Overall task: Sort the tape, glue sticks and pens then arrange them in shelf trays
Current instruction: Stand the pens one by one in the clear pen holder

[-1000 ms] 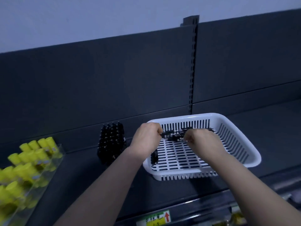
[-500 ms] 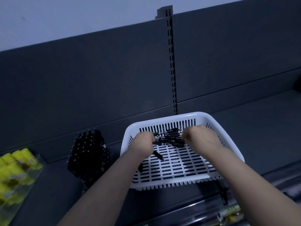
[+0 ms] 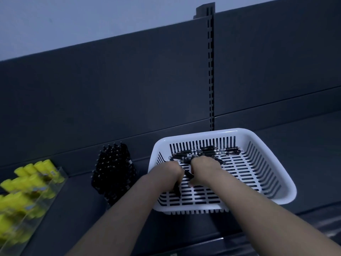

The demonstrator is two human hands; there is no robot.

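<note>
Drawn together in the white basket (image 3: pixel 203 133), left grip (image 3: pixel 172 171) clasps a black pen (image 3: pixel 177 191), right grip (image 3: pixel 205 166) grasps pens (image 3: pixel 212 151); print unreadable

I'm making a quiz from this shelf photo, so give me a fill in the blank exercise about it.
The white basket holds loose ____ pens.
The left hand and right hand both reach into the ____.
The glue sticks at far left are ____.
The upright pen bundle stands ____ of the basket.
Missing: black; basket; yellow; left.
</note>
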